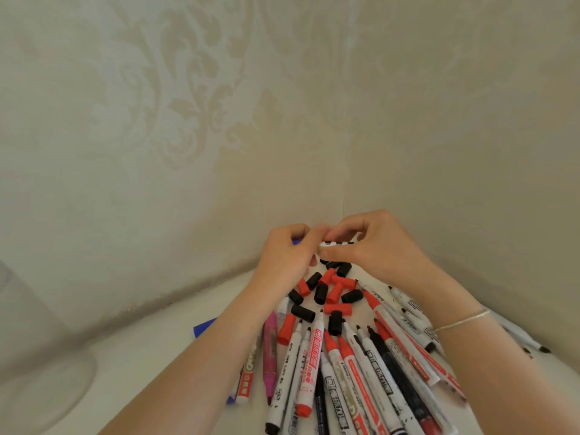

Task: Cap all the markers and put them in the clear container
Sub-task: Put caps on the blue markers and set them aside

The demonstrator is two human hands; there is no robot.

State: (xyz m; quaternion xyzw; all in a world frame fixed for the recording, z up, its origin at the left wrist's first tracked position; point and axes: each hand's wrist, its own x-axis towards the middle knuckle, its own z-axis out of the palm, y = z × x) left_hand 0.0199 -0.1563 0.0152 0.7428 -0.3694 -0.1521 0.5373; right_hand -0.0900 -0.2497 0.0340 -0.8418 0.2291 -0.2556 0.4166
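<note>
Two hands meet above a corner worktop [175,365], both gripping one white marker [337,243] w/ black print, held level between them. The right hand [379,246] pinches the barrel, thumb under and fingers curled over the top. The left hand [287,255] closes its fingers round the marker's left end; a bit of blue [295,242] shows at its knuckles, but whether that is a cap can't be made out. A thin bracelet [463,321] sits on the right wrist.

Directly below the hands lies a heap of loose caps [326,290], red and black, scattered on the white top. Nearer the camera, approx. between the two forearms, a fan of uncapped markers [361,372] spreads out, tips pointing toward the caps: white barrels w/ red or black tips, plus a pink one [270,356] on the left side. More markers [414,309] run under the right forearm. A blue item [204,329] pokes out from beneath the left forearm.

At far left, the clear container [40,356] stands on the worktop, well apart from the pile, faint against the patterned wallpaper [194,98].
</note>
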